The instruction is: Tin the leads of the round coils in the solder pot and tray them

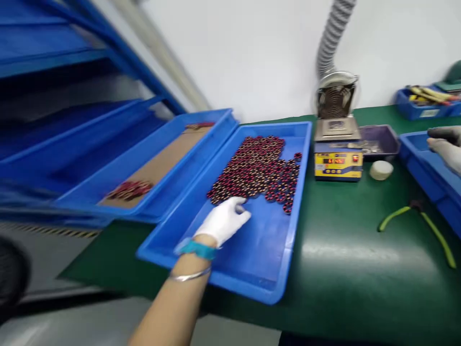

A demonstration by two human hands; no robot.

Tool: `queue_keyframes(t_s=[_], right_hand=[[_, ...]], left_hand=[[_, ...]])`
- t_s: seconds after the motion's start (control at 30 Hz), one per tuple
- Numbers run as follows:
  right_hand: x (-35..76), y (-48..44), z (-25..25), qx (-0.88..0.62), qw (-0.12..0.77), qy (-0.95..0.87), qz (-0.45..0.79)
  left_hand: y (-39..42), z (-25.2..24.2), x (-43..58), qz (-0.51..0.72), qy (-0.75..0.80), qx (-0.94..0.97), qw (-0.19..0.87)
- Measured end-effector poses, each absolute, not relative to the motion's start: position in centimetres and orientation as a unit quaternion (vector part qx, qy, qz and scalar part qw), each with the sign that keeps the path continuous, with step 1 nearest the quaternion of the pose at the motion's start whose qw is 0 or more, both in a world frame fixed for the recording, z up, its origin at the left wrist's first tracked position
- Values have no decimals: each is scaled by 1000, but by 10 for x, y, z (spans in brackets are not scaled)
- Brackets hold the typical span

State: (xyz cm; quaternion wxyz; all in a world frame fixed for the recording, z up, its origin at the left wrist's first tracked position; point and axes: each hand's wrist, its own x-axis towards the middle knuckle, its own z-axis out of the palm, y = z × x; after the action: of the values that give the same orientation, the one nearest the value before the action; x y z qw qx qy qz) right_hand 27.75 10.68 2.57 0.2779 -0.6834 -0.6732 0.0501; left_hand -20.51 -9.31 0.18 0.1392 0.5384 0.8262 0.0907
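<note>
My left hand (226, 218), in a white glove, reaches into a blue tray (248, 283). Its fingers are curled at the near edge of a packed layer of small wound ring coils (252, 166), black with red and copper-coloured strands. Whatever lies between its thumb and fingers, if anything, is too small to make out. At the right edge of the view, my right hand (448, 144), gloved with dark fingertips, is over another blue tray (414, 142). Its fingers are stretched out with nothing visible in them, and the frame cuts off part of it.
A second blue bin (144, 211) with cardboard and bundles of reddish pieces stands left. Behind are a solder pot with a digital display (338, 161), a grey duct hose (329, 43) and a white round tin (381, 169). Green-handled cutters (416, 206) lie on the green table (342, 269).
</note>
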Motion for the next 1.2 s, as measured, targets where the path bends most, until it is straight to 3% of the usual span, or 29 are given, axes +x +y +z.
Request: queue_keyframes(t_s=[0.1,0.23,0.33,0.4,0.53,0.73,0.93,1.1,1.2], right_hand=[[215,48,38,-485,283,-812,160],[147,-35,34,-155,250,-949,114],[134,-54,17,-54,183,-973,131],[139,-51,7,-69,170,-972,145],[151,-36,3,-145,228,-950,154],[145,-23,15,-263,262,-901,224],[137,-24,24,-415,301,-791,333],[134,-5,20,-388,336,-737,440],[135,5,19,-404,341,-746,405]], left_hand=[[-94,-8,-193,84,818,562,94],[-83,-10,-164,100,787,606,60],[-74,-15,-155,93,778,616,81],[-70,-19,-157,107,775,614,99],[-72,-13,-166,146,774,599,143],[-76,25,-130,498,588,398,498],[-52,41,-52,477,458,398,636],[-29,28,-22,471,391,407,678],[-28,22,-21,450,387,402,698]])
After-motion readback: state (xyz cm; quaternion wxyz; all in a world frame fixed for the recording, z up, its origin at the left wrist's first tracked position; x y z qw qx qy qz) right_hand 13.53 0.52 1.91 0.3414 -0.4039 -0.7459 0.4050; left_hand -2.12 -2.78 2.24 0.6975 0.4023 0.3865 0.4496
